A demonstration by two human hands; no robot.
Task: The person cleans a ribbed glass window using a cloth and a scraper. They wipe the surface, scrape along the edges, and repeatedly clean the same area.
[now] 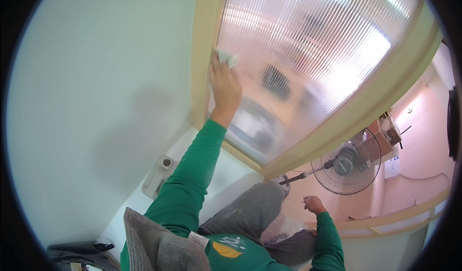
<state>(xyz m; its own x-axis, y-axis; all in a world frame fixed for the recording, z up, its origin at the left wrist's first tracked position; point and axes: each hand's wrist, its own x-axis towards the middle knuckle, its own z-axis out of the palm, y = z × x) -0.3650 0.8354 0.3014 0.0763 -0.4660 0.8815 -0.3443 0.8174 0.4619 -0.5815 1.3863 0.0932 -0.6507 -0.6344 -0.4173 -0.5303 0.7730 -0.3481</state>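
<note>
My left hand [225, 90] reaches up and presses a folded whitish cloth [228, 59] against the left edge of a ribbed translucent panel [308, 40], where it meets the cream frame [204, 45]. Its fingers are closed over the cloth. Lower on the right, near my bent knee, my right hand [315, 204] hangs with curled fingers. A small whitish bit seems to show at its fingertips, too small to name.
A white jug with an uncapped mouth [156, 177] stands on the white ledge [231, 194] beside my left arm. A standing fan [345, 162] is beyond the frame's right side. A grey towel [180, 251] hangs at my shoulder. A pale wall [96, 93] rises on the left.
</note>
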